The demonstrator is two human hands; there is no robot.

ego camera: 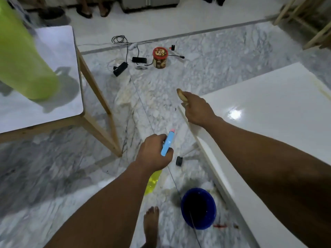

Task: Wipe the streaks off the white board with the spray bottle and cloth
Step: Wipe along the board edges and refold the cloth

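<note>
My left hand (154, 152) grips a spray bottle (167, 144) by its blue head, pink nozzle pointing away; its yellow body hangs below my wrist over the floor. My right hand (196, 109) is closed on a small brownish cloth (181, 94) that sticks out past my fingers, at the near-left corner of the white board (268, 113). The board is glossy, lies tilted at the right, and shows a faint yellowish streak (322, 90) near its far right edge.
A white-topped wooden table (59, 72) stands at the left with a lime-green container (23, 58) on it. A blue bucket (198, 208) sits on the marble floor by my bare foot (151, 222). A red-lidded jar (160, 58), cables and chargers lie farther away.
</note>
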